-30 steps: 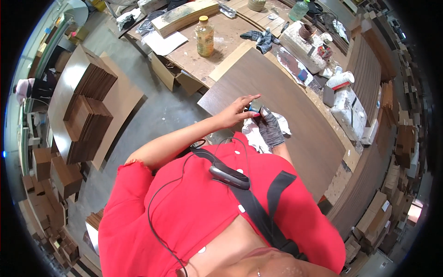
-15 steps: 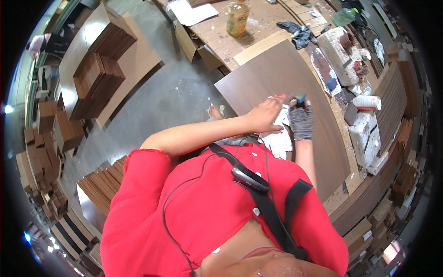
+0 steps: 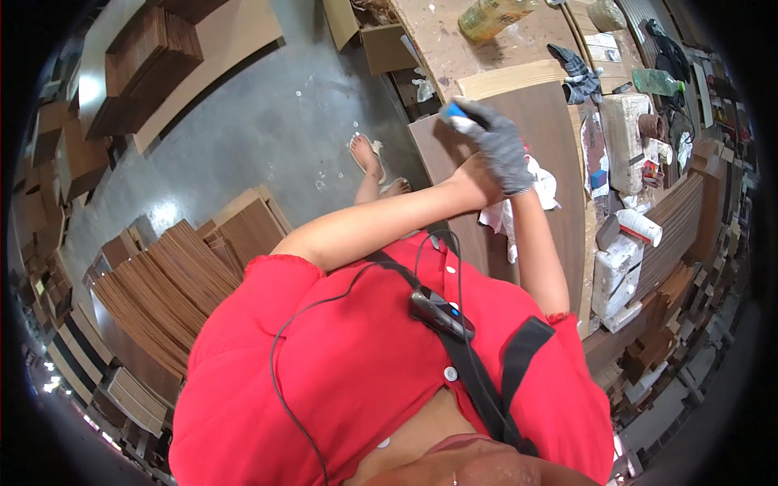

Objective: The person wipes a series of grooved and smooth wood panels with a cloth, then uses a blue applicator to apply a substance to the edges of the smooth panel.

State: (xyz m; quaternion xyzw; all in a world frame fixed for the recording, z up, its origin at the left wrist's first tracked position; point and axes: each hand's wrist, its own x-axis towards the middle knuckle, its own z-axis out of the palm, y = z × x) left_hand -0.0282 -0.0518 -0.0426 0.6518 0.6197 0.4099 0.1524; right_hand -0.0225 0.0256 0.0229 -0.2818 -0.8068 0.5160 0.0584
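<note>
My right hand, in a grey knitted glove, reaches across to the near-left corner of a brown wood-grain panel. Its fingers are closed on a small blue-and-white block, whose exact kind I cannot make out. My bare left hand lies under the right wrist, above the panel, with its fingers mostly hidden. A crumpled white cloth rests on the panel beside both hands, partly covered by my right forearm.
The workbench holds a jar, a grey glove, a green bottle and a white cup. Stacked panels stand at left, with an open carton beside the bench.
My right hand has swung left across the panel with the block, passing over my left hand. The view has shifted, showing more floor and my feet.
</note>
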